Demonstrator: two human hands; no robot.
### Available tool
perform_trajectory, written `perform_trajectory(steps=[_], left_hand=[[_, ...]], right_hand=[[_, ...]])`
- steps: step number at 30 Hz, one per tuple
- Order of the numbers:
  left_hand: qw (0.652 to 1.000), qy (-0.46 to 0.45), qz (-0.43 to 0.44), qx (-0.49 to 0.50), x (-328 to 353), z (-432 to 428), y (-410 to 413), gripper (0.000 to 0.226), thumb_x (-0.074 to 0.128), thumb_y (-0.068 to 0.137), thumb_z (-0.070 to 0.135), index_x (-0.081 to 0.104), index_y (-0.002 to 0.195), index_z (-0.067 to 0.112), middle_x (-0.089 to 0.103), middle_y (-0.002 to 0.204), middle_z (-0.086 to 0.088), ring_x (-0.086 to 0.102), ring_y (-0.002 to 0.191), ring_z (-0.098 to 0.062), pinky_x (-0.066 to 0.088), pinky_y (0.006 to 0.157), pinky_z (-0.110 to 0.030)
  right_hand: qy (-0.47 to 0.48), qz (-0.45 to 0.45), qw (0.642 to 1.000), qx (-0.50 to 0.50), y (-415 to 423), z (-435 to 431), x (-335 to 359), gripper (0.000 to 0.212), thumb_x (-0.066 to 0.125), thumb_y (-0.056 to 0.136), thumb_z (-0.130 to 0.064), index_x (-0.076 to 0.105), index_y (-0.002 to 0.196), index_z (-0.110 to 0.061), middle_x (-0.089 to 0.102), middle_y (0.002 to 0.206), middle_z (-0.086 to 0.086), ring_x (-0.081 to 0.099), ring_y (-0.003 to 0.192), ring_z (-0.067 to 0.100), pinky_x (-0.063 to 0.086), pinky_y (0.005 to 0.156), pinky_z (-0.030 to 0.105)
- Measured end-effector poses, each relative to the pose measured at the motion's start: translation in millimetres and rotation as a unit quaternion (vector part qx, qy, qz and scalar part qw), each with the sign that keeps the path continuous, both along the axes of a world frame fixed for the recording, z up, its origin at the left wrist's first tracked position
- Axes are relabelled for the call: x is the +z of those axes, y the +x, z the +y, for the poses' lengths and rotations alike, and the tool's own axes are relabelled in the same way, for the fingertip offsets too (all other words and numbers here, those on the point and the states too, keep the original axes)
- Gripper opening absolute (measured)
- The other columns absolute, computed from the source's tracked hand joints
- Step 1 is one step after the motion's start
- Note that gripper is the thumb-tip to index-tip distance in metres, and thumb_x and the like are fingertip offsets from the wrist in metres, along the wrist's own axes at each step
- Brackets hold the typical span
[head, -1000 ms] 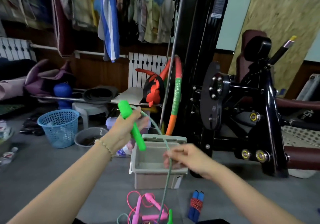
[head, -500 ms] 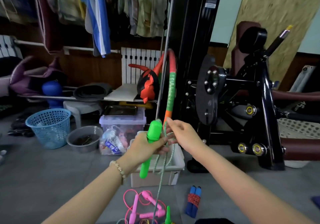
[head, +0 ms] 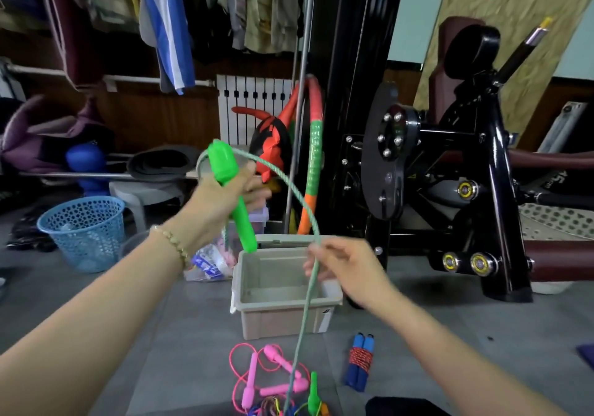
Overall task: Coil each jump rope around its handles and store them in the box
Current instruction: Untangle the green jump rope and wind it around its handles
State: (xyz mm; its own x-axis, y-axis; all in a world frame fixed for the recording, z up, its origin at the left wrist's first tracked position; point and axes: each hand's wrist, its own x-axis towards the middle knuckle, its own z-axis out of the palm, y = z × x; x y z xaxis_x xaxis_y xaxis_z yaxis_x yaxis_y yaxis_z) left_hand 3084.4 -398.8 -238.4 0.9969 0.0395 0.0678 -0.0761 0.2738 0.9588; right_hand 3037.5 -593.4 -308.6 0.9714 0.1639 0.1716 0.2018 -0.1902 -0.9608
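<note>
Our left hand (head: 209, 203), held high, grips the tilted green handle (head: 223, 164); our right hand (head: 350, 271) pinches the pale-green rope (head: 295, 189) arching down above the box (head: 279, 322).

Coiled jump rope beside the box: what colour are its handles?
Its handles are blue, wound with red cord; head view.

left hand (head: 209, 206): pale bead bracelet (head: 172, 243) round the wrist | forearms (head: 96, 312): both bare

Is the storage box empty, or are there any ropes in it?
Empty: the box shows only bare walls and bottom; the coiled blue rope lies outside, beside it.
</note>
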Motion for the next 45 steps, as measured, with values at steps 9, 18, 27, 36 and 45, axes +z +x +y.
perform_trajectory(steps=[9,18,27,36,45], left_hand=[[0.967,0.164,0.033,-0.192,-62.6,-35.7,-37.9,0.003,0.06,0.09,0.004,0.062,0.091,0.003,0.073,0.073,-0.002,0.069,0.058,-0.011,0.057,0.061,-0.019],[0.995,0.039,-0.073,-0.052,4.2,-22.6,-19.7,0.006,0.058,0.092,0.01,0.063,0.093,0.007,0.073,0.068,0.002,0.068,0.059,-0.006,0.054,0.058,-0.015],[0.998,0.035,-0.013,-0.048,10.2,4.2,0.1,0.014,0.054,0.094,0.018,0.057,0.096,0.004,0.072,0.087,-0.008,0.07,0.062,-0.009,0.055,0.056,-0.017],[0.959,0.186,0.015,-0.213,-77.3,-19.6,-51.4,0.007,0.06,0.09,0.009,0.064,0.085,0.006,0.074,0.084,-0.002,0.068,0.064,-0.012,0.056,0.062,-0.019],[0.99,0.113,-0.017,-0.079,-27.8,-16.0,-36.0,0.007,0.061,0.091,0.009,0.059,0.09,0.002,0.067,0.068,-0.005,0.064,0.049,-0.006,0.049,0.043,-0.015]], right_hand=[[-0.077,-0.101,0.989,-0.069,39.8,21.1,55.8,0.016,0.065,0.088,-0.018,0.066,0.084,-0.003,0.055,0.061,0.006,0.055,0.053,0.014,0.054,0.051,0.024],[0.102,0.127,0.982,0.097,7.3,22.5,8.5,0.039,0.039,0.088,-0.048,0.064,0.101,-0.021,0.07,0.102,0.0,0.064,0.098,0.014,0.049,0.091,0.03],[-0.044,0.012,0.994,0.101,-4.2,13.2,-4.3,0.015,0.057,0.091,-0.01,0.069,0.085,-0.017,0.065,0.106,-0.005,0.06,0.099,-0.006,0.045,0.089,0.014],[0.046,-0.016,0.999,-0.024,16.6,29.8,63.4,0.015,0.055,0.094,-0.017,0.067,0.091,-0.007,0.058,0.068,0.001,0.055,0.056,0.01,0.054,0.058,0.02],[0.123,0.193,0.969,0.098,-2.1,32.2,1.6,0.032,0.039,0.093,-0.045,0.06,0.099,-0.021,0.071,0.095,0.007,0.068,0.088,0.023,0.052,0.084,0.031]])
